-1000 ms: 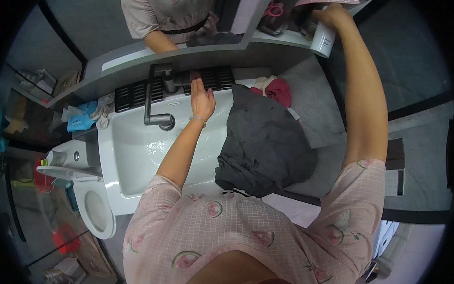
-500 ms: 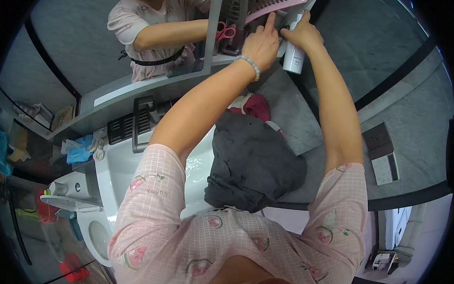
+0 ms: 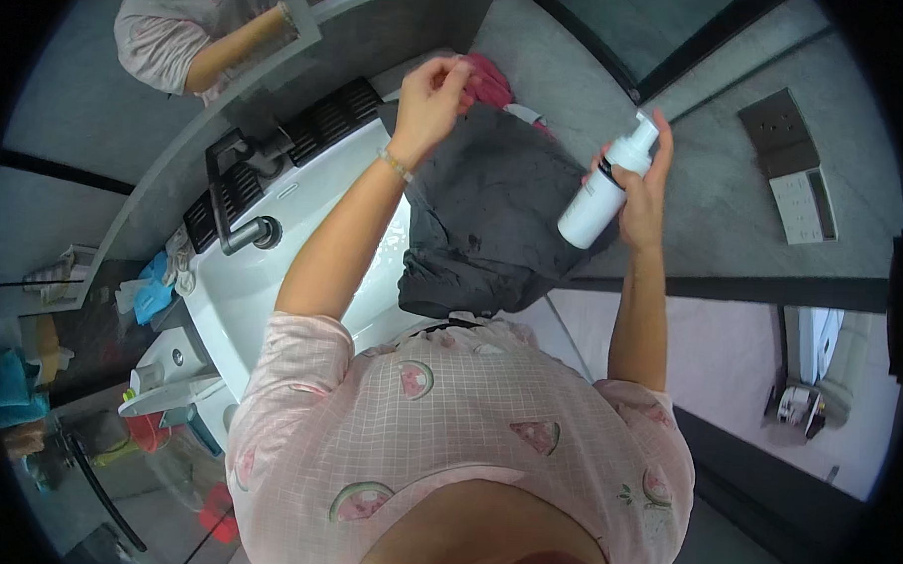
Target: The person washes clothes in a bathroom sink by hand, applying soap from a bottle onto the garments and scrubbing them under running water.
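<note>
Your right hand (image 3: pixel 643 201) had brought the grasped pump bottle (image 3: pixel 594 202) off the shelf, within reach of your left hand (image 3: pixel 430 108), curled, hold unclear.

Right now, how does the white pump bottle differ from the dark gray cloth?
Color: the white pump bottle is pale, while the dark gray cloth is near charcoal.
Shape: the bottle is a firm cylinder; the cloth is limp and creased.
Pose: the bottle is tilted in the right hand's grip; the cloth lies spread out below.
Both are right of the faucet.
</note>
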Available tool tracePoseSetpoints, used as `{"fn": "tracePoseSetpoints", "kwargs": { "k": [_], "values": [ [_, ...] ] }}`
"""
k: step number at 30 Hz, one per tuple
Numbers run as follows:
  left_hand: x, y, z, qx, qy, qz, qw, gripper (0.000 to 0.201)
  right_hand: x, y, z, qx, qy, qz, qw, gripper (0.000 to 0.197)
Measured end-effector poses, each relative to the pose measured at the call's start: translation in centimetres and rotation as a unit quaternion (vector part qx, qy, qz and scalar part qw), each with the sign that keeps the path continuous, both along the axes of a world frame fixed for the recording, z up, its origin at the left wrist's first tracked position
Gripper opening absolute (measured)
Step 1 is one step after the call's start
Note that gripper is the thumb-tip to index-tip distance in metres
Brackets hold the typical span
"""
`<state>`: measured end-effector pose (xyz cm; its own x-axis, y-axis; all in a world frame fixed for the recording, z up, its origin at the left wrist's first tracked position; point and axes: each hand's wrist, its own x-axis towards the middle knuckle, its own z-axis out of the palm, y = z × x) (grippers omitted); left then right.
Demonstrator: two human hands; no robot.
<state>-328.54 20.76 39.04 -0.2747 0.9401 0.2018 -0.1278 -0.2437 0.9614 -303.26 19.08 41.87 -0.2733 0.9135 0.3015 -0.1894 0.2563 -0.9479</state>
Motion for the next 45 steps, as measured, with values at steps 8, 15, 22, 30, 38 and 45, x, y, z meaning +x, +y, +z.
{"fn": "tracePoseSetpoints", "kwargs": {
  "k": [8,15,22,30,38,45],
  "values": [
    [6.4,-12.8,-13.2,-0.017,0.433,0.029,0.901,0.023,3.2,-7.8,-10.3,-0.058,-0.241,-0.132,0.960,0.053],
    [5.6,-18.1,-15.0,-0.071,0.556,-0.053,0.827,0.052,-2.1,-8.2,-11.0,-0.031,-0.279,-0.023,0.960,0.053],
    [6.3,-19.1,-15.3,-0.083,0.515,-0.039,0.852,0.046,-5.7,-3.2,-14.0,0.012,-0.345,0.015,0.939,0.045],
    [5.2,-20.7,-15.8,-0.062,0.470,-0.030,0.880,0.038,-6.2,-2.3,-12.8,0.002,-0.340,-0.016,0.940,0.050],
    [5.2,-20.9,-15.8,-0.050,0.462,-0.051,0.884,0.039,-4.9,-1.7,-12.1,0.002,-0.354,-0.062,0.933,0.050],
    [4.8,-20.6,-16.3,-0.049,0.458,-0.069,0.885,0.038,-2.4,-4.8,-11.3,0.027,-0.368,0.014,0.930,0.044]
  ]
}}
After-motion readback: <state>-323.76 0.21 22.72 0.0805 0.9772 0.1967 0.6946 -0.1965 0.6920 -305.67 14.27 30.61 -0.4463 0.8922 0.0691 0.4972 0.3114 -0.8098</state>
